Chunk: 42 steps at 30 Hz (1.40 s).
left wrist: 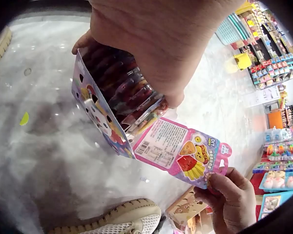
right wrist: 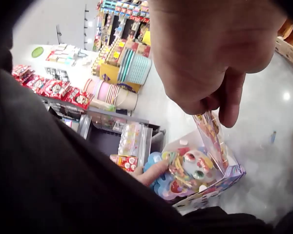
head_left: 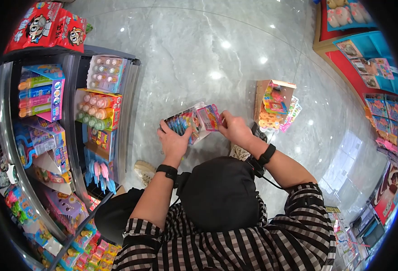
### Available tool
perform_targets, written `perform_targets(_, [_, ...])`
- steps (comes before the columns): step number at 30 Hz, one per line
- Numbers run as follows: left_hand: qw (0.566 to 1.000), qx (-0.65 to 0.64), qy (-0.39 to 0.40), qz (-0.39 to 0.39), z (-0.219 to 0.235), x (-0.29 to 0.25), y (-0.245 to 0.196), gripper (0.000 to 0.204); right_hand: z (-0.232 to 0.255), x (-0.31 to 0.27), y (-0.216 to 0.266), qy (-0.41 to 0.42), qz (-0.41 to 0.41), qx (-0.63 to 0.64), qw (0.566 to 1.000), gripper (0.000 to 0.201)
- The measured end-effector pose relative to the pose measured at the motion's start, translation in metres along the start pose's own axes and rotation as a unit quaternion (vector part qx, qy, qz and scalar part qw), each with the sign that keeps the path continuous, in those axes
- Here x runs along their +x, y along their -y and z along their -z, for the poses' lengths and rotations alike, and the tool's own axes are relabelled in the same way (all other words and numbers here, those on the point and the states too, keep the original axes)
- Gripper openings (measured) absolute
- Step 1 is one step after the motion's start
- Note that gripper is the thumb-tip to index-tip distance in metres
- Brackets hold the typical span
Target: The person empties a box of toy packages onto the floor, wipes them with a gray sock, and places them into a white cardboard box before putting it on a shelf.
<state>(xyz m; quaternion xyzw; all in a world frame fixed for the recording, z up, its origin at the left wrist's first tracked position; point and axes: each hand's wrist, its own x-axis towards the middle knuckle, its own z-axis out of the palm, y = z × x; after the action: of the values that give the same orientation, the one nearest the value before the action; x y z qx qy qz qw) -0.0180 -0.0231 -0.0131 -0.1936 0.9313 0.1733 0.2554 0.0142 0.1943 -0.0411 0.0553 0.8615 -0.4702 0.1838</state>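
A printed box [head_left: 179,113] [left wrist: 100,114] [right wrist: 205,194] holds a row of clear packets [head_left: 181,123] [left wrist: 129,90] [right wrist: 185,170]. Across its open top lies my left hand [head_left: 174,143] [left wrist: 156,44] [right wrist: 154,173], gripping the box with fingers and thumb spread over the packets. My right hand [head_left: 240,132] [left wrist: 230,200] [right wrist: 219,58] pinches the outer end of a pink printed card [head_left: 209,118] [left wrist: 178,151] [right wrist: 211,136]. The card's inner end meets the end of the box; whether it is joined there, I cannot tell.
Shelves of boxed sweets and toys [head_left: 97,108] line the left side. An open carton with colourful packs [head_left: 275,101] stands on the grey floor [head_left: 194,54] to the right. More display racks [head_left: 379,67] stand at the far right. A shoe [head_left: 144,171] is near my left forearm.
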Motion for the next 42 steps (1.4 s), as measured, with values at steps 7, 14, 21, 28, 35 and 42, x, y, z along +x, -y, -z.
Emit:
perform_targets(7, [1.0,-0.023,-0.003,-0.018,0.0,0.001,0.007,0.114,-0.012,0.016,-0.011,0.173,0.031,0.003,0.984,0.054])
perform_targets(14, [0.993,-0.092,0.01,-0.067,0.0,0.006,0.027,0.12,-0.022,0.029,-0.004,0.297,0.053,0.01,0.953,0.056])
perform_targets(21, [0.997,-0.044,-0.023,-0.054,0.001,-0.01,-0.001,0.122,-0.029,0.031,-0.018,0.324,0.043,0.072,0.943,0.062])
perform_targets(28, [0.998,-0.043,-0.027,-0.048,0.004,-0.007,0.004,0.118,0.058,-0.007,0.015,0.169,0.0,0.216,0.962,0.048])
perform_targets(35, [0.995,-0.015,-0.058,-0.08,-0.014,0.005,0.018,0.109,0.168,-0.065,-0.101,-0.433,-0.133,0.421,0.786,0.026])
perform_targets(42, [0.997,-0.021,-0.045,-0.064,-0.006,-0.001,0.008,0.106,0.126,-0.092,-0.275,-0.438,-0.451,0.135,0.766,0.077])
